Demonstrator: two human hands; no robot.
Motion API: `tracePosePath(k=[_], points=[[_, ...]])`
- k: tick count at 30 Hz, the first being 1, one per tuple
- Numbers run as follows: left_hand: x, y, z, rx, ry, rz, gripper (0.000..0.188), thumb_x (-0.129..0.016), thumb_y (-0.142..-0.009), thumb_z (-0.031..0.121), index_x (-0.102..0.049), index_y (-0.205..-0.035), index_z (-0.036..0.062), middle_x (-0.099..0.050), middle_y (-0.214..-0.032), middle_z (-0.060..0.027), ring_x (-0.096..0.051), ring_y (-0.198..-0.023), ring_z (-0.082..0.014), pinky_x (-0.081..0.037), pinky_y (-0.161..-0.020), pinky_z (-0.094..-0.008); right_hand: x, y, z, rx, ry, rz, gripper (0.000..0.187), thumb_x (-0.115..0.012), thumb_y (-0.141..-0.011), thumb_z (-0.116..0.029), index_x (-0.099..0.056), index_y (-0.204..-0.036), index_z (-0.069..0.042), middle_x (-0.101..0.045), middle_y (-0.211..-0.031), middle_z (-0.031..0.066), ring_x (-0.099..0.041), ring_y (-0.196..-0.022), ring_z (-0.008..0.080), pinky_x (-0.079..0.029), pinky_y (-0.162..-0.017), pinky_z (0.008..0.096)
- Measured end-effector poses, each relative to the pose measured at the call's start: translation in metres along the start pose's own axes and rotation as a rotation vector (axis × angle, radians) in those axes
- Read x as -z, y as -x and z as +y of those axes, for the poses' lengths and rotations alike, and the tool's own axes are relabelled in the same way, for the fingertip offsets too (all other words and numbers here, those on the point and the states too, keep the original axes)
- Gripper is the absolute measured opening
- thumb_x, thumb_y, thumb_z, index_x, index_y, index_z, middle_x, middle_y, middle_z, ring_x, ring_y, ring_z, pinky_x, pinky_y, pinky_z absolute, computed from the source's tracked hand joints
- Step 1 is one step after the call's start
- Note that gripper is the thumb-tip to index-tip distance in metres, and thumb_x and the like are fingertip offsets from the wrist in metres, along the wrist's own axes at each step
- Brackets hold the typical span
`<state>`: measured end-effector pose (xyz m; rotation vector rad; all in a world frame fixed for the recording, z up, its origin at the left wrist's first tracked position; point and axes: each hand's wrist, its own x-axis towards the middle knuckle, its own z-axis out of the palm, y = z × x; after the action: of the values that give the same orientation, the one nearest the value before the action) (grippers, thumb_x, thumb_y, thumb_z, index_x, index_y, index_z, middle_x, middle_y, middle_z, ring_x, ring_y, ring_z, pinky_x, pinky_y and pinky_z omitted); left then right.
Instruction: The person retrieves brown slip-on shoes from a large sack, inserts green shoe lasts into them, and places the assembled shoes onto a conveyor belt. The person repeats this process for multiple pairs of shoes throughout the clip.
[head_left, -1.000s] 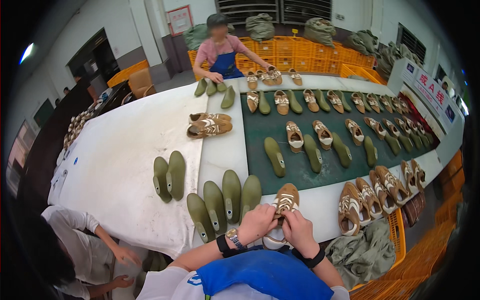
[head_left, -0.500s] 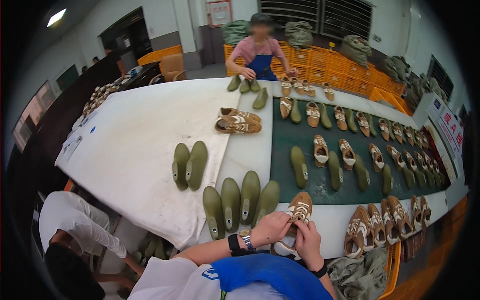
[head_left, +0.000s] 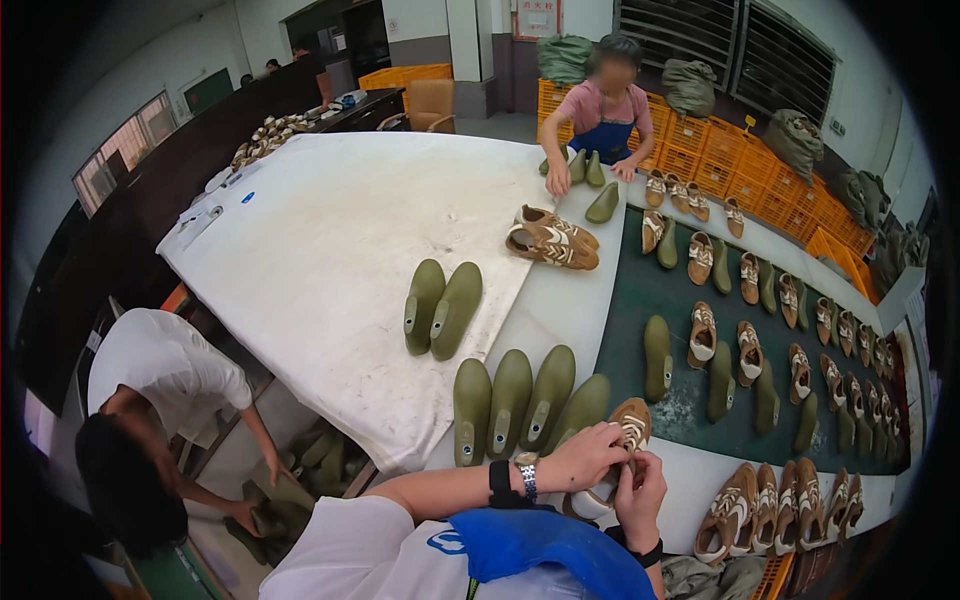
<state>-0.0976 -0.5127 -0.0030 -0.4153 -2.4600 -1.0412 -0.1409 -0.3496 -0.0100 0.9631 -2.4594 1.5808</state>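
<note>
A brown sneaker [head_left: 632, 418] with white stripes lies at the table's near edge, toe pointing away. My left hand [head_left: 583, 457] is closed over its lacing, fingertips at the laces. Pinched at the lace area from the right is my right hand [head_left: 641, 496], closed as well. Both hands hide the shoe's middle, so what exactly the fingertips grip is hard to make out. Beside my left hand stand several green shoe lasts [head_left: 506, 400]. On the right, a row of brown sneakers [head_left: 728, 508] rests along the near edge.
Two more lasts [head_left: 456, 310] lie on the white cloth [head_left: 330, 240]. A sneaker pair [head_left: 553, 240] sits beyond. Sneakers and lasts alternate on the green mat [head_left: 625, 300]. One co-worker [head_left: 605, 115] reaches across the far side; another [head_left: 160, 370] bends over lasts at left.
My view has swung left, so everything sits further right. My hands stay on the sneaker's lacing. The far co-worker now leans forward, and the left one handles lasts lower down.
</note>
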Motion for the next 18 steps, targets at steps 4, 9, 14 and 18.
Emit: tracePosePath(k=[4,9,14,18], points=[[0.012,0.003,-0.016,0.043,0.191,-0.106,0.012,-0.056,-0.074,-0.001,-0.061,-0.080,0.0075,-0.049,-0.093,-0.0095,-0.049,-0.086,-0.0289,-0.042,-0.076,-0.0361,-0.003,-0.003,0.003,-0.073,-0.213,0.013,0.016,-0.059,-0.085,0.000,-0.053,-0.100,0.001,-0.062,-0.080,0.0124,-0.062,-0.065,0.0129,-0.048,-0.055,0.0255],[0.022,0.000,-0.027,0.080,0.214,-0.078,0.010,-0.056,-0.073,-0.002,-0.061,-0.077,0.0061,-0.050,-0.090,-0.0101,-0.051,-0.088,-0.0288,-0.043,-0.077,-0.0369,0.013,-0.013,-0.009,-0.093,0.028,-0.093,0.031,-0.070,-0.078,-0.005,-0.058,-0.108,-0.005,-0.063,-0.093,0.0103,-0.061,-0.062,0.0188,-0.050,-0.056,0.0281],[0.022,-0.019,-0.028,0.181,-0.003,0.057,0.005,-0.059,-0.073,0.000,-0.060,-0.077,0.0020,-0.051,-0.091,-0.0118,-0.052,-0.086,-0.0309,-0.044,-0.078,-0.0393,0.022,-0.016,-0.034,0.160,0.122,-0.409,0.027,-0.072,-0.079,-0.021,-0.064,-0.103,-0.010,-0.062,-0.096,0.0078,-0.064,-0.072,0.0236,-0.052,-0.062,0.0340],[0.020,-0.029,-0.034,0.151,-0.067,0.054,0.014,-0.060,-0.075,0.001,-0.061,-0.089,0.0022,-0.054,-0.101,-0.0133,-0.052,-0.098,-0.0328,-0.044,-0.085,-0.0402,0.012,-0.037,-0.013,0.035,0.159,-0.385,0.025,-0.073,-0.078,-0.021,-0.064,-0.098,-0.009,-0.063,-0.089,0.0091,-0.065,-0.071,0.0256,-0.052,-0.062,0.0343]])
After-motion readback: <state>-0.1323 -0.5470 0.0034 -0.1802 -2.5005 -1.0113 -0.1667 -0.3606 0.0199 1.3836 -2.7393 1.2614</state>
